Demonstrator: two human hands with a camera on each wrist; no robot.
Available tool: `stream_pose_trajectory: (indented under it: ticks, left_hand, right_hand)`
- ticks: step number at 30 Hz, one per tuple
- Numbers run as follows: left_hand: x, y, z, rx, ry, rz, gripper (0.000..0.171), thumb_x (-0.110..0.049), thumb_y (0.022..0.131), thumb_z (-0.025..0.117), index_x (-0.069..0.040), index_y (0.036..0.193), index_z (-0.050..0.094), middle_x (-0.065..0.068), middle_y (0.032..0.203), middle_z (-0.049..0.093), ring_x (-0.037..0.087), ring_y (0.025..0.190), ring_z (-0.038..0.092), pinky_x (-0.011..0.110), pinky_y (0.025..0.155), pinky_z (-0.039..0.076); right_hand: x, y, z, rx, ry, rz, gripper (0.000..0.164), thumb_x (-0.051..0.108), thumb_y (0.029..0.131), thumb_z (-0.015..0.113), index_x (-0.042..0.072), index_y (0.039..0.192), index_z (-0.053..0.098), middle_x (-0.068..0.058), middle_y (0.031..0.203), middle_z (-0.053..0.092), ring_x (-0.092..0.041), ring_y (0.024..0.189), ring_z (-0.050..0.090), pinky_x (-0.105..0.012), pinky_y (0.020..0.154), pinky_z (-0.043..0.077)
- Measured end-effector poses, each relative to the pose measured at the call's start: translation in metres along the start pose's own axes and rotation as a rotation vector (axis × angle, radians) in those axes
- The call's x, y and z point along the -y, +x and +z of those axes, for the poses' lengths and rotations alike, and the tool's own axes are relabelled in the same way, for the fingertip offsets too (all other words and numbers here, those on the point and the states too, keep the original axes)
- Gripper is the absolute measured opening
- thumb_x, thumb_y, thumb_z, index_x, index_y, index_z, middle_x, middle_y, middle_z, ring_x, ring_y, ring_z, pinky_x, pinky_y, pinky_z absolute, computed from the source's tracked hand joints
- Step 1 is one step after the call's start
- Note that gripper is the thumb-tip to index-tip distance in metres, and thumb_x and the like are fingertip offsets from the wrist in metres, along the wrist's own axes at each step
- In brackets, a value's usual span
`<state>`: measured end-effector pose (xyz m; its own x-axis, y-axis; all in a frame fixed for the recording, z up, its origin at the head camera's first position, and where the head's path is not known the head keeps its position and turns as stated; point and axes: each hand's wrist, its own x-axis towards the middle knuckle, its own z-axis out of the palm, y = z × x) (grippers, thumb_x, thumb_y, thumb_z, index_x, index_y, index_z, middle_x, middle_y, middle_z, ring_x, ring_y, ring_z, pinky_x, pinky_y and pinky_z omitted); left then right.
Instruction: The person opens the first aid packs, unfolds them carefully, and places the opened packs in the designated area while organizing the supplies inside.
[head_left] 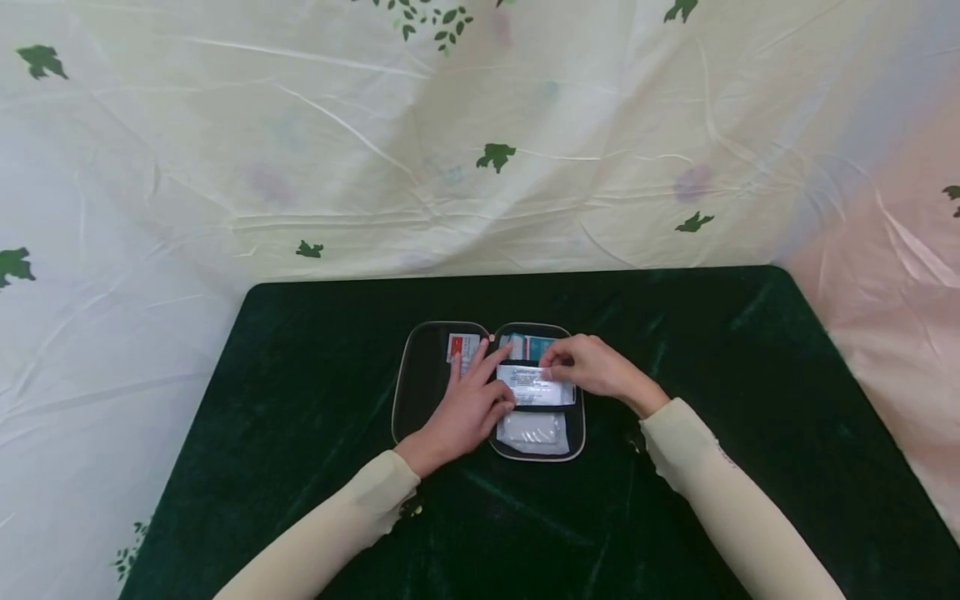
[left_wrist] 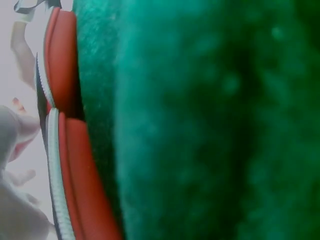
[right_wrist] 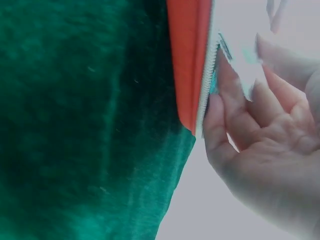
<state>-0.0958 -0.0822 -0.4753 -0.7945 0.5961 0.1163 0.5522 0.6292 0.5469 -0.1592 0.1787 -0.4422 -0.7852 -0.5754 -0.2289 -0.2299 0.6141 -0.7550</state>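
Note:
A zippered case [head_left: 420,392] lies open like a book on the table, black inside; its red outer shell [left_wrist: 90,175] shows in the left wrist view. My right hand [head_left: 596,367] pinches the upper right part of a white printed packet [head_left: 525,385] at the middle of the case's right half. Across the hinge, my left hand [head_left: 467,408] rests with spread fingers, its thumb side by the packet's left edge. A clear-wrapped white packet [head_left: 532,430] sits below, a teal-and-white packet [head_left: 521,346] above. In the left half is a red-and-white packet [head_left: 455,343], partly hidden by my left fingers.
Dark green velvet cloth [head_left: 300,375] covers the table around the case. Behind the table's far edge hangs a pale curtain [head_left: 375,167] with green leaf prints. Both wrist views are washed out over the case's inside.

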Motion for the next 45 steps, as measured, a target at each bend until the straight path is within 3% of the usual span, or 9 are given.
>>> stream_pose_trajectory:
  ticks: [5, 9, 12, 15, 19, 22, 26, 33, 45]
  left_hand:
    - [0.012, 0.002, -0.005, 0.061, -0.083, 0.017, 0.010, -0.025, 0.100, 0.069, -0.019, 0.105, 0.075, 0.009, 0.170, 0.025, 0.041, 0.158, 0.003, 0.073, 0.118, -0.003]
    - [0.012, 0.004, -0.015, 0.144, -0.027, -0.003, 0.010, -0.027, 0.099, 0.072, -0.022, 0.106, 0.076, 0.009, 0.170, 0.025, 0.039, 0.159, 0.002, 0.069, 0.121, -0.002]
    - [0.009, 0.005, -0.019, 0.163, 0.047, 0.001, 0.010, -0.030, 0.097, 0.074, -0.025, 0.106, 0.075, 0.009, 0.168, 0.030, 0.036, 0.159, 0.006, 0.068, 0.122, 0.004]
    - [0.009, 0.006, -0.019, 0.127, 0.130, 0.062, 0.011, -0.030, 0.095, 0.076, -0.025, 0.105, 0.077, 0.009, 0.157, 0.043, 0.032, 0.154, 0.024, 0.062, 0.123, 0.018]
    - [0.013, 0.007, -0.018, 0.089, 0.193, 0.143, 0.012, -0.031, 0.094, 0.077, -0.026, 0.105, 0.078, 0.001, 0.128, 0.054, 0.021, 0.123, 0.047, 0.046, 0.109, 0.040]
    - [0.015, 0.007, -0.018, 0.114, 0.143, 0.129, 0.013, -0.031, 0.095, 0.076, -0.026, 0.106, 0.078, -0.006, 0.111, 0.057, 0.013, 0.104, 0.051, 0.038, 0.096, 0.044]
    - [0.017, 0.008, -0.017, 0.138, 0.030, 0.077, 0.012, -0.028, 0.096, 0.075, -0.023, 0.107, 0.077, -0.010, 0.100, 0.059, 0.007, 0.093, 0.055, 0.033, 0.091, 0.046]
    - [0.020, 0.008, -0.016, 0.135, -0.096, 0.044, 0.007, -0.023, 0.097, 0.073, -0.021, 0.104, 0.075, -0.010, 0.098, 0.057, 0.007, 0.094, 0.054, 0.035, 0.094, 0.044]
    - [0.021, 0.007, -0.015, 0.114, -0.119, 0.030, 0.006, -0.022, 0.097, 0.072, -0.022, 0.102, 0.074, -0.010, 0.097, 0.055, 0.008, 0.094, 0.053, 0.037, 0.095, 0.044]
  right_hand:
    - [0.003, 0.006, -0.001, 0.078, -0.067, 0.015, 0.013, 0.012, 0.100, 0.066, 0.010, 0.111, 0.074, -0.003, 0.106, 0.071, -0.019, 0.093, 0.061, -0.038, 0.083, 0.052]
    - [0.001, 0.007, 0.000, 0.114, -0.084, 0.006, 0.013, 0.011, 0.101, 0.065, 0.010, 0.111, 0.074, -0.004, 0.107, 0.070, -0.018, 0.094, 0.061, -0.039, 0.085, 0.053]
    - [0.000, 0.006, 0.000, 0.117, -0.078, -0.002, 0.013, 0.011, 0.101, 0.065, 0.010, 0.111, 0.073, -0.004, 0.108, 0.070, -0.019, 0.095, 0.061, -0.040, 0.086, 0.053]
    - [-0.001, 0.006, 0.000, 0.118, -0.069, -0.008, 0.013, 0.010, 0.100, 0.066, 0.010, 0.111, 0.073, -0.004, 0.108, 0.069, -0.020, 0.096, 0.060, -0.040, 0.086, 0.053]
    - [-0.001, 0.006, 0.000, 0.113, -0.067, -0.004, 0.013, 0.009, 0.099, 0.066, 0.010, 0.110, 0.073, -0.004, 0.108, 0.070, -0.020, 0.096, 0.061, -0.039, 0.086, 0.054]
    - [0.000, 0.006, 0.000, 0.111, -0.066, 0.008, 0.013, 0.009, 0.099, 0.066, 0.011, 0.110, 0.073, -0.003, 0.108, 0.070, -0.019, 0.096, 0.061, -0.039, 0.086, 0.054]
    - [0.001, 0.006, 0.000, 0.116, -0.068, 0.033, 0.015, 0.010, 0.099, 0.066, 0.011, 0.112, 0.074, -0.003, 0.109, 0.070, -0.019, 0.097, 0.061, -0.039, 0.087, 0.054]
    - [0.004, 0.006, -0.001, 0.142, -0.066, 0.050, 0.014, 0.012, 0.100, 0.067, 0.012, 0.111, 0.076, -0.002, 0.108, 0.070, -0.018, 0.097, 0.061, -0.038, 0.086, 0.053]
    - [0.012, 0.001, 0.002, 0.188, -0.094, 0.027, 0.016, 0.013, 0.101, 0.068, 0.009, 0.112, 0.079, 0.001, 0.102, 0.074, -0.014, 0.089, 0.063, -0.035, 0.082, 0.054]
